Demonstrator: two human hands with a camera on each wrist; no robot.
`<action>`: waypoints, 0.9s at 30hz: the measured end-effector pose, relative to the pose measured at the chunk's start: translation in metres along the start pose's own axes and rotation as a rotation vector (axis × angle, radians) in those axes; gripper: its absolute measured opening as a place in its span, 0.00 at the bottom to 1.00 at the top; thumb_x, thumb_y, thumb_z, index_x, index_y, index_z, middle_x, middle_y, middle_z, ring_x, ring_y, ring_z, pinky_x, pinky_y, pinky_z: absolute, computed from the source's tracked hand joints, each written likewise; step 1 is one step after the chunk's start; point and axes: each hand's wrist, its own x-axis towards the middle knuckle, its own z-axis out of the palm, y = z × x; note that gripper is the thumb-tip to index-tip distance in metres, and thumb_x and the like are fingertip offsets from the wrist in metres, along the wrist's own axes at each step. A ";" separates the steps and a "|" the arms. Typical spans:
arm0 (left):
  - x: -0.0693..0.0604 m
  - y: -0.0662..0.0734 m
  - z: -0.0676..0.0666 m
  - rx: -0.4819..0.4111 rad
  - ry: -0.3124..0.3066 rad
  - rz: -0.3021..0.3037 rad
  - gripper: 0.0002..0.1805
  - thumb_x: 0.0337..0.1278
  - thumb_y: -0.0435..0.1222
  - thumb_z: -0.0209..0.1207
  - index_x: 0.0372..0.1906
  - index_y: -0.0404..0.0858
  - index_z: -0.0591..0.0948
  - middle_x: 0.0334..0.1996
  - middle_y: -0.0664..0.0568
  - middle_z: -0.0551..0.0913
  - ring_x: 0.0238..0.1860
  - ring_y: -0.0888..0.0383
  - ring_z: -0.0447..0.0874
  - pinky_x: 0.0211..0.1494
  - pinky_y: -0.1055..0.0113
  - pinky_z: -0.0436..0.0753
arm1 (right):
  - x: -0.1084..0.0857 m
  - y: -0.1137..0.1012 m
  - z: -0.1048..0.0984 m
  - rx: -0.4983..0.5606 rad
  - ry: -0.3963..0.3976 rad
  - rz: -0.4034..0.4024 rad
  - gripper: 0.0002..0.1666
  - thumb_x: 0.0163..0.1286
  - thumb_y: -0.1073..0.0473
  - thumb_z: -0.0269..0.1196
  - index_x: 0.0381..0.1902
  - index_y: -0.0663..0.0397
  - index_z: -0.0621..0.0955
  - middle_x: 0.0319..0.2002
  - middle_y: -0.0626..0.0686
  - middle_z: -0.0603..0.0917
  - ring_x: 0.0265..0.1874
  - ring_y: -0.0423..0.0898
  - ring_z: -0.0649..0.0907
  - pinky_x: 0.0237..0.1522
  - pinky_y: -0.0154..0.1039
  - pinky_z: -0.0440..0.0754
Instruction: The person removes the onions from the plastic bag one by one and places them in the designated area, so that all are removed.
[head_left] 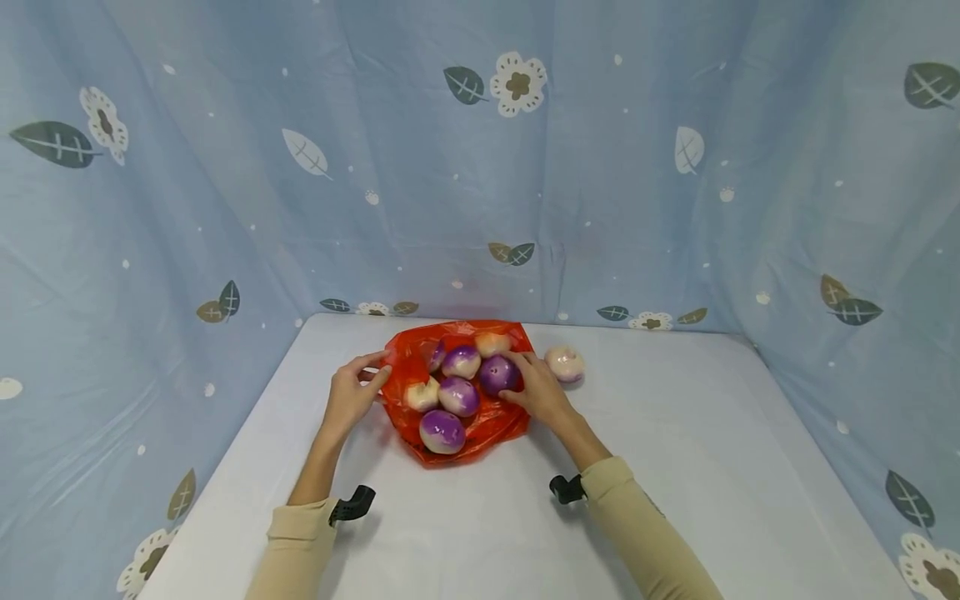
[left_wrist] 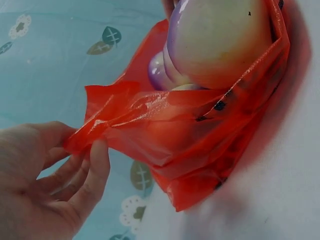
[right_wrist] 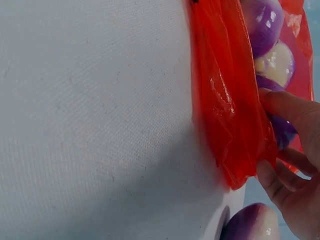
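Note:
A red plastic bag (head_left: 491, 429) lies spread on the table with several purple-and-white turnips in and on it, one of them (head_left: 442, 432) at its near edge. My left hand (left_wrist: 55, 180) pinches the bag's left edge (left_wrist: 100, 122) between thumb and fingers. On the right, my right hand (head_left: 542, 390) has its fingers curled round a purple turnip (head_left: 498, 375); the right wrist view shows that hand (right_wrist: 295, 150) at the bag's edge (right_wrist: 227, 100), touching the plastic too.
One pale turnip (head_left: 565, 364) lies on the white table (head_left: 675, 433) just right of the bag. A blue patterned curtain (head_left: 420, 167) stands behind the table and along both sides.

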 end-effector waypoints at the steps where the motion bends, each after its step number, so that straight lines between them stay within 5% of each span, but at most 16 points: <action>1: 0.001 0.000 0.000 0.007 -0.001 -0.003 0.18 0.64 0.36 0.62 0.57 0.37 0.82 0.51 0.37 0.83 0.40 0.44 0.84 0.30 0.58 0.87 | 0.000 0.000 -0.001 0.003 0.002 0.000 0.43 0.58 0.50 0.73 0.70 0.48 0.69 0.60 0.58 0.76 0.61 0.56 0.76 0.63 0.55 0.76; 21: 0.003 -0.005 0.000 0.013 -0.014 -0.005 0.20 0.64 0.40 0.62 0.57 0.35 0.81 0.46 0.36 0.84 0.39 0.46 0.85 0.31 0.59 0.87 | 0.001 0.003 -0.005 0.068 -0.008 0.012 0.43 0.58 0.52 0.73 0.69 0.48 0.70 0.60 0.57 0.76 0.61 0.56 0.76 0.61 0.55 0.78; 27: -0.001 -0.006 -0.001 0.050 -0.010 -0.030 0.21 0.63 0.44 0.63 0.58 0.39 0.81 0.47 0.40 0.84 0.40 0.49 0.84 0.31 0.68 0.86 | -0.003 0.002 -0.006 0.091 0.001 0.009 0.42 0.58 0.50 0.73 0.69 0.45 0.69 0.60 0.57 0.76 0.62 0.56 0.76 0.61 0.55 0.78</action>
